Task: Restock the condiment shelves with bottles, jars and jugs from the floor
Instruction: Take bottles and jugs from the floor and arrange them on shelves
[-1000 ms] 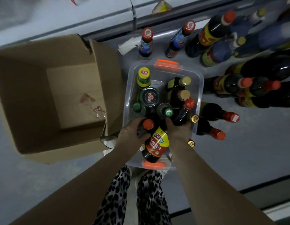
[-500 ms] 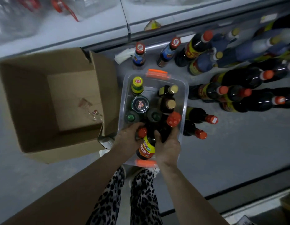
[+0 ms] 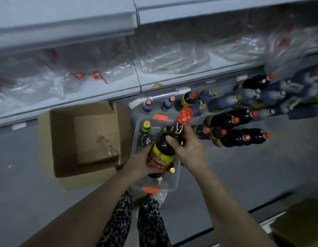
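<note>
**Big dark bottle held over the bin in both hands**

The bottle (image 3: 162, 142) is nearly black, with a knobbly red cap (image 3: 185, 115) and a yellow-and-red label. It tilts, cap toward 1 o'clock, over the clear bin (image 3: 176, 181) on the floor. The left hand (image 3: 141, 163) curls round its labelled lower body. The right hand (image 3: 187, 148) grips the shoulder below the neck. An open cardboard box (image 3: 65, 139) sits at the bin's 9 o'clock, and more dark bottles (image 3: 233, 136) stand at 2 o'clock.

Glossy dark bottle (image 3: 169, 139), matt cardboard box (image 3: 65, 139)
</note>
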